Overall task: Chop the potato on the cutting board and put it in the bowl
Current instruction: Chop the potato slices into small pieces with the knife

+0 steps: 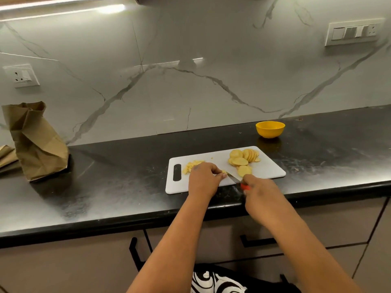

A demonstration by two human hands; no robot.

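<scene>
White plastic cutting board (264,169) lies on the black tabletop (105,187), near its front edge. The potato is divided into three groups on the board. Round slices (243,158) lie fanned and stacked at the far right. A pile of small chopped pieces (191,166) lies at the left, beside the board's handle slot. A small piece (224,171) sits at the near centre, under the fingertips of the left hand (203,179).

Hand state: the left hand is curled downward and pins that piece to the board. The right hand (259,190) grasps the red handle of the knife (234,178); the blade points toward the left hand's fingertips and appears to meet the held piece.

The yellow bowl (270,129) stands behind the board's far right corner, apart from it. No potato is visible inside it, though its floor cannot be seen from this angle.

Progress assessment: slicing appears complete. Chopping of slices into small pieces is in progress, with most slices not yet cut. Transfer to the bowl appears not to have begun. Remaining work: chop the slice group, then move all pieces into the bowl.
</scene>
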